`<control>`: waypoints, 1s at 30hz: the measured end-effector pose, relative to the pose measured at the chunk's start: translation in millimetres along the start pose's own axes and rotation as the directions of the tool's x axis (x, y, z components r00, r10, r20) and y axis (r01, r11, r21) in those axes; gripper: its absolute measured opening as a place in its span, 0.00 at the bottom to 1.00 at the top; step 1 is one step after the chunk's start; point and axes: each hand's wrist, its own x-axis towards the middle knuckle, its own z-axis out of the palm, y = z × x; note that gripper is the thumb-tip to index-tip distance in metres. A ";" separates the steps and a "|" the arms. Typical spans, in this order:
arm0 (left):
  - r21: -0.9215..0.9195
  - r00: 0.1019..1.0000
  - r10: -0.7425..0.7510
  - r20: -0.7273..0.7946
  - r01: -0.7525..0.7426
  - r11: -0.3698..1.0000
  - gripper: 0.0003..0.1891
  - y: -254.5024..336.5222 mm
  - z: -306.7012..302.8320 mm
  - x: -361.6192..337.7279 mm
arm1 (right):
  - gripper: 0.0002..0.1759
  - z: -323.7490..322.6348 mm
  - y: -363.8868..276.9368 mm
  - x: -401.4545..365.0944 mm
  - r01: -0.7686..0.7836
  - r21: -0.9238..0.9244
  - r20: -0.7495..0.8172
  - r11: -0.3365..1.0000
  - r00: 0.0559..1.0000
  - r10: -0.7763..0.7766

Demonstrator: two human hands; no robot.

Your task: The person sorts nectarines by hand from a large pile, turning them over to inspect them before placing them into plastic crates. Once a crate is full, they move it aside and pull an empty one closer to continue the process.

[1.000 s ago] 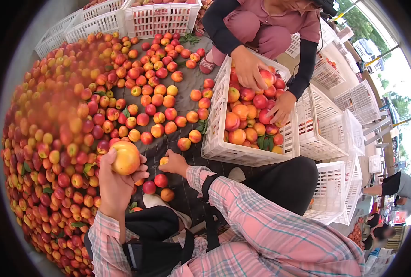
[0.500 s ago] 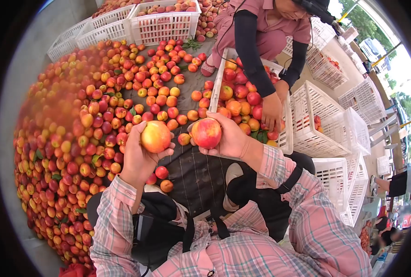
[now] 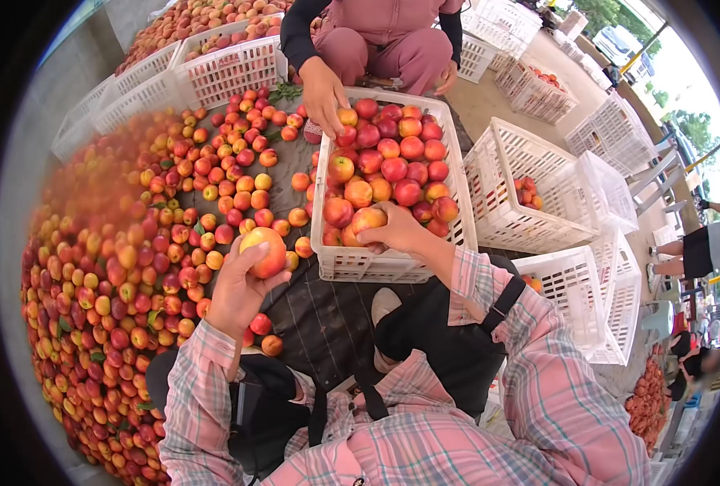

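So, yellow-red fruit [image 3: 272, 248] in both hands [image 3: 240, 292]

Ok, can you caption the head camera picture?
Left hand holds one fruit, right hand another fruit at the crate.

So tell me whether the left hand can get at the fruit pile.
Probably yes: the fruit pile lies beside the left hand with nothing seen between, though that hand holds a fruit.
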 end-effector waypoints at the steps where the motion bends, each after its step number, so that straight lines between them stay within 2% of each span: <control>1: -0.017 1.000 -0.020 0.018 0.021 1.000 0.23 1.9 1.6 1.6 | 0.38 -10.7 7.3 12.8 -0.004 0.001 0.005 1.000 1.000 0.004; 2: -0.035 0.998 -0.041 0.037 0.042 0.998 0.23 2.7 2.9 2.6 | 0.42 -23.1 13.5 24.9 0.092 -0.349 -0.141 0.932 0.979 -0.150; 3: -0.038 0.998 -0.046 0.032 0.047 0.998 0.23 2.7 3.6 3.3 | 0.46 -33.8 15.3 32.7 0.115 -0.664 -0.218 0.739 0.915 -0.339; 4: -0.021 0.998 -0.044 0.034 0.045 0.999 0.22 2.7 4.2 4.3 | 0.46 -41.9 11.1 36.6 0.113 -0.665 -0.215 0.738 0.918 -0.334; 6: -0.008 0.998 -0.044 0.033 0.045 0.999 0.22 1.9 5.2 5.9 | 0.46 -55.6 3.3 43.4 -0.015 -0.622 -0.348 0.783 0.901 -0.259; 9: 0.008 0.999 -0.044 0.026 0.043 0.999 0.22 3.5 5.0 5.0 | 0.43 -64.6 15.9 67.6 0.016 -0.662 -0.356 0.749 0.873 -0.333; 11: 0.026 0.999 -0.049 0.003 0.049 0.998 0.22 6.8 8.1 1.9 | 0.40 -61.3 27.9 77.0 0.037 -0.644 -0.336 0.764 0.884 -0.326; 14: 0.048 0.998 -0.053 -0.020 0.054 0.997 0.22 8.8 6.2 0.5 | 0.35 -42.9 43.8 76.9 0.022 -0.840 -0.256 0.543 0.866 -0.431; 18: 0.047 0.998 -0.050 -0.027 0.051 0.998 0.23 8.3 2.9 0.8 | 0.32 -36.7 44.0 72.4 0.002 -0.864 -0.256 0.503 0.859 -0.443; 20: 0.061 0.998 -0.057 -0.030 0.058 0.996 0.23 9.2 4.7 1.2 | 0.29 -37.7 39.1 66.7 0.000 -0.898 -0.183 0.440 0.910 -0.373; 24: 0.074 0.998 -0.063 -0.031 0.065 0.995 0.23 7.8 11.1 1.0 | 0.27 -38.0 42.5 66.1 0.035 -0.886 -0.185 0.462 0.888 -0.422; 27: 0.076 0.997 -0.068 -0.022 0.070 0.995 0.23 5.8 11.5 1.6 | 0.26 -39.4 36.5 64.5 0.001 -0.896 -0.211 0.443 0.879 -0.429; 30: 0.083 0.998 -0.067 0.009 0.066 0.994 0.22 3.8 9.5 2.5 | 0.25 -45.5 30.5 66.7 -0.025 -0.872 -0.248 0.488 0.883 -0.398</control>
